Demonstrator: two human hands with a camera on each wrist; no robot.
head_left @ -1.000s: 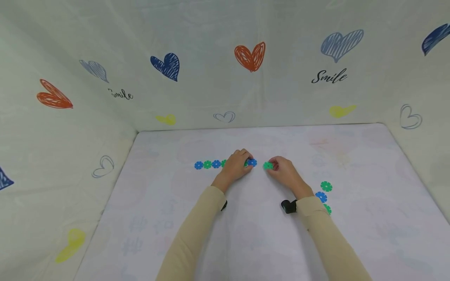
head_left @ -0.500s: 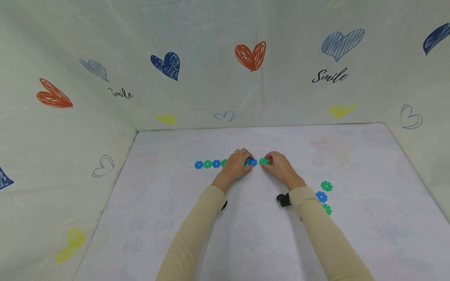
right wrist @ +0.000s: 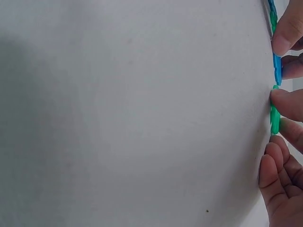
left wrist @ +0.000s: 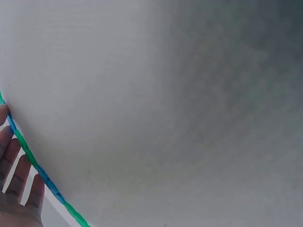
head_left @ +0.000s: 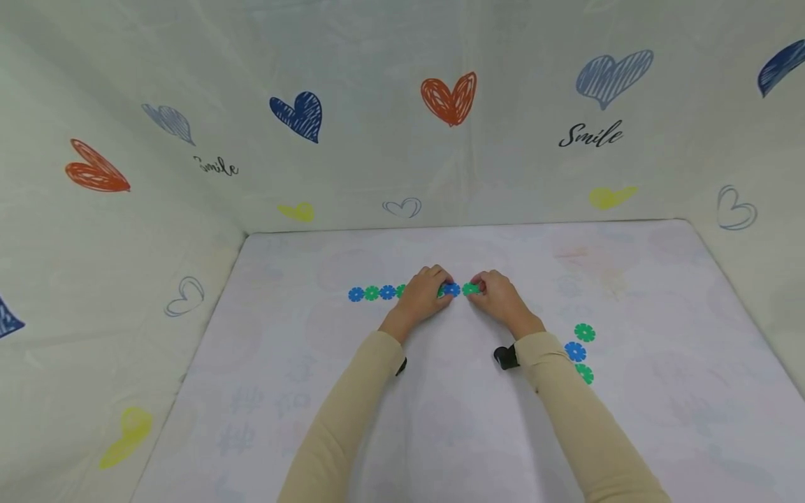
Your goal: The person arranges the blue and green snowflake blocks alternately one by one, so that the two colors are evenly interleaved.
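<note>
In the head view a row of flat, notched plastic discs (head_left: 372, 293), alternately blue and green, lies across the far part of the table. My left hand (head_left: 420, 297) covers the row's middle, with thumb and finger pinching the blue disc (head_left: 451, 288) at its right end. Just to the right, my right hand (head_left: 501, 297) pinches a green disc (head_left: 469, 288) between thumb and finger. In the right wrist view this green disc (right wrist: 275, 111) stands edge-on, almost against the blue disc (right wrist: 277, 71); whether they touch I cannot tell. The left wrist view shows fingers beside the row (left wrist: 29, 153).
Right of my right forearm lie a loose green disc (head_left: 584, 332), a blue disc (head_left: 575, 351) and another green disc (head_left: 585, 374), partly behind the sleeve. A pale cloth with printed hearts (head_left: 449, 99) hangs behind the white table (head_left: 440, 433).
My right hand has moved left and slightly away from me, bringing the green disc close to the row's blue end disc. The left hand has stayed in place.
</note>
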